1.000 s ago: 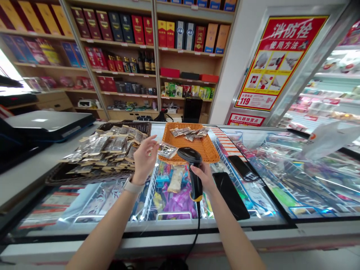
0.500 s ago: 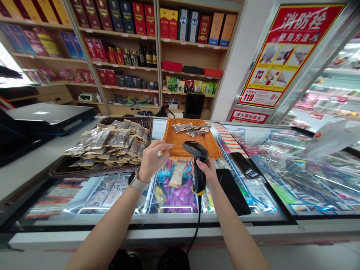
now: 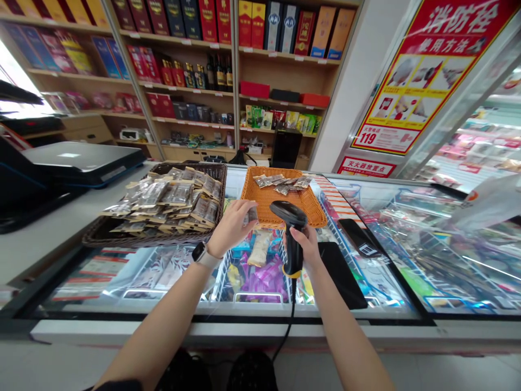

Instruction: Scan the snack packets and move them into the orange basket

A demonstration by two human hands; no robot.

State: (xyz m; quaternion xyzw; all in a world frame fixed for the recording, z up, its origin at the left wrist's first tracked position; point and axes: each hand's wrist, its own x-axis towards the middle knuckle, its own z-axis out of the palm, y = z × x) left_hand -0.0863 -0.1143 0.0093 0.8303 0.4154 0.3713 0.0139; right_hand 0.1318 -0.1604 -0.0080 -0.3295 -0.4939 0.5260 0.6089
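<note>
The small packet (image 3: 251, 215), at the centre of the frame, is pinched in the left hand (image 3: 233, 224); it looks light, pliable and slick, best held by an edge. To its right, the right hand (image 3: 308, 247) grips the scanner (image 3: 293, 255) by its handle. Just above centre, the orange basket (image 3: 261, 202) holds several loose packets (image 3: 284, 188); left of centre, the dark basket (image 3: 95, 237) is heaped with piled packets (image 3: 173, 195).

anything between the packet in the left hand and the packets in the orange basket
Nothing visible: from the held packet in the left hand, bare wicker runs to the loose packets in the orange basket. The barcode scanner in the right hand is just right of that path.
</note>
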